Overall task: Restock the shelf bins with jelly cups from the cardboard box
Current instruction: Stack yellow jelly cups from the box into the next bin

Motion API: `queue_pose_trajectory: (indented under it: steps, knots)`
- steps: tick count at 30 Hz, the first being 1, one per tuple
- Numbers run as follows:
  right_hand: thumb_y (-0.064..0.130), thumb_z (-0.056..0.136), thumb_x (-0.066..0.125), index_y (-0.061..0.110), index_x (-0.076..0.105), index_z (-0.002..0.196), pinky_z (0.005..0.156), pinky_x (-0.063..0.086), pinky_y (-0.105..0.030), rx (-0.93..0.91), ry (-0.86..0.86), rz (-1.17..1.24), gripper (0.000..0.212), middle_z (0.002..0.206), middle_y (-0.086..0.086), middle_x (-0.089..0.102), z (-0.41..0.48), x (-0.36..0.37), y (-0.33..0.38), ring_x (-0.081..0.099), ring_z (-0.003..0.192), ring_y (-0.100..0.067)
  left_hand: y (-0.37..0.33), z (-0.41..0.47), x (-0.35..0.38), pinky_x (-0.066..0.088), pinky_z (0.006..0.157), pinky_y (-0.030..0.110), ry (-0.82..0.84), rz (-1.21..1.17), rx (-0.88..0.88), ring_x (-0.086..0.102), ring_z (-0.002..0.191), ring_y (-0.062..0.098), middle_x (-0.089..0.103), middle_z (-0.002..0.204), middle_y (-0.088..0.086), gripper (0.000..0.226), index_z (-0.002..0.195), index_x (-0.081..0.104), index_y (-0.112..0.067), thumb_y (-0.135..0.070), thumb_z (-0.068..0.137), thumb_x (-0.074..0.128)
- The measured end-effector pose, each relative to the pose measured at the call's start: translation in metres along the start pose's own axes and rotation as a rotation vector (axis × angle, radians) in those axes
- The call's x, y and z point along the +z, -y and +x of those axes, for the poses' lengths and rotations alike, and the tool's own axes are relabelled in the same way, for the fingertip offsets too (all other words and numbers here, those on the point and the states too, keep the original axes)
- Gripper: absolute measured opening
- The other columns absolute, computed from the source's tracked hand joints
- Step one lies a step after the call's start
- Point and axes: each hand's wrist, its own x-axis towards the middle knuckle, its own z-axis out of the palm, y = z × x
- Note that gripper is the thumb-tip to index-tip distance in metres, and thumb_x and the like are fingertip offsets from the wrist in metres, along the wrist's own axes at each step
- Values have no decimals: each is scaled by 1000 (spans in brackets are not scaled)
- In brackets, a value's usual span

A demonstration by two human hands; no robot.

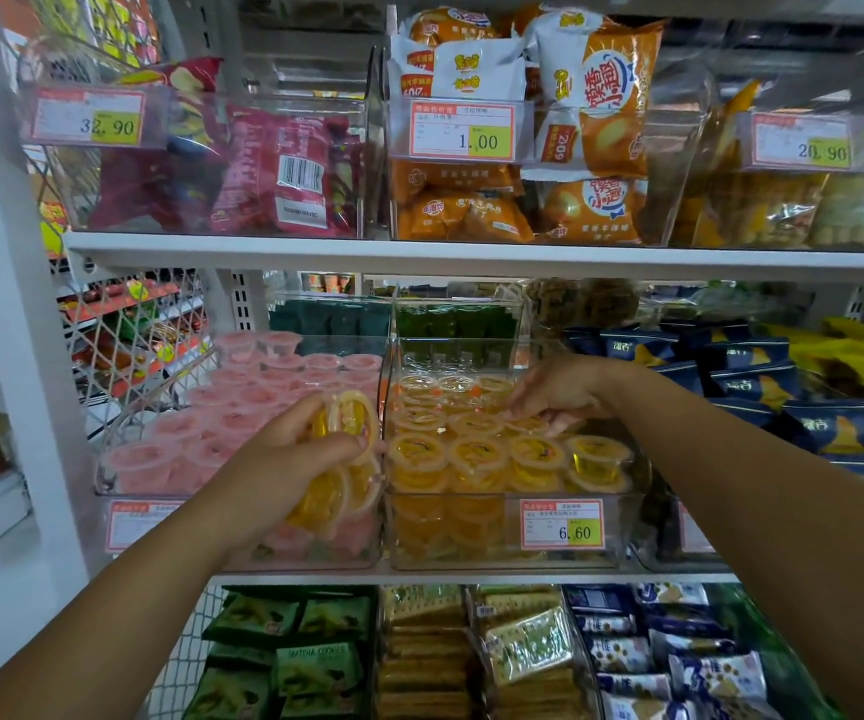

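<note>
While I reach to the middle shelf (471, 578), left hand (284, 459): clenched round a bunch of held jelly cups (346, 415), yellow, turned on their sides, fingers wrapped over them.
Held cups position: in front of the divide between the two clear bins, overlapping the pink bin's front right corner.
Right hand (554, 394): inside the yellow bin (445, 537), fingers bent down onto the cups at mid-right; can't tell if it grasps one or only touches.
Yellow jelly cups (476, 454): fill that bin in rows, lids up, layered.
Pink bin (123, 480): just left, right against the yellow bin, full of pink jelly cups (242, 402).
Price tag (562, 524): on the yellow bin's front, reads 6.60.
Shelf above: orange snack bags (596, 148) in clear bins.
</note>
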Motion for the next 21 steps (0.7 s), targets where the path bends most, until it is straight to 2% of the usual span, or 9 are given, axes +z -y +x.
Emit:
queue_pose_trajectory:
  steps: [2,3,4,7,9,11,14,16,21]
  knots:
    - [28,85,72,21,66,98,62,51,-22,-11,1,-52,15,96,-5,57,-2,1,0,54,77,-12,3,3,0,41,96,39,7,-6,-6,55,107,11,55,119,-18,70,129,47,-46,-49,66,75]
    - [34,85,71,25,65,97,63,50,-23,-18,12,-83,16,102,-5,58,-3,1,0,54,79,-13,2,2,0,41,91,37,16,-19,-7,56,98,6,57,109,-21,50,118,48,-50,-40,76,75]
    - [40,85,71,27,65,100,67,50,-24,-29,18,-119,21,111,-3,58,-4,2,1,54,86,-14,3,2,0,40,87,35,23,-25,-9,55,92,2,56,102,-23,42,109,46,-52,-35,81,73]
    - [47,81,72,27,63,117,83,51,-29,-60,4,-196,42,132,2,52,-4,5,4,52,112,-19,4,4,1,44,87,35,27,12,0,57,94,4,55,102,-25,42,100,44,-55,-37,77,75]
    - [48,81,73,27,63,119,84,52,-29,-73,-1,-232,44,138,2,50,-3,8,7,50,119,-20,3,4,3,46,79,30,24,-4,11,59,89,3,57,99,-24,38,96,45,-56,-28,87,69]
    - [46,82,72,25,64,118,78,54,-26,-75,-13,-241,43,140,1,48,-2,11,9,50,121,-20,4,5,4,44,72,25,3,4,16,57,83,-1,55,92,-27,36,96,46,-54,-23,89,65]
    - [44,83,72,22,65,117,71,52,-23,-70,-34,-222,41,140,0,48,-2,13,9,50,120,-20,3,3,2,44,76,29,12,18,-2,61,83,1,62,92,-25,41,92,45,-57,-28,85,72]
    - [45,84,71,23,65,118,74,53,-24,-75,-44,-229,41,140,0,49,-4,14,9,52,118,-19,0,2,1,45,76,31,21,18,-23,67,79,1,69,87,-24,38,93,47,-56,-30,83,72]
    - [58,84,63,30,61,125,80,53,-25,-129,-58,-253,50,144,2,45,-13,7,7,53,114,-17,-7,-3,4,46,83,35,20,25,-22,63,94,8,65,105,-19,33,91,51,-58,-39,76,74]
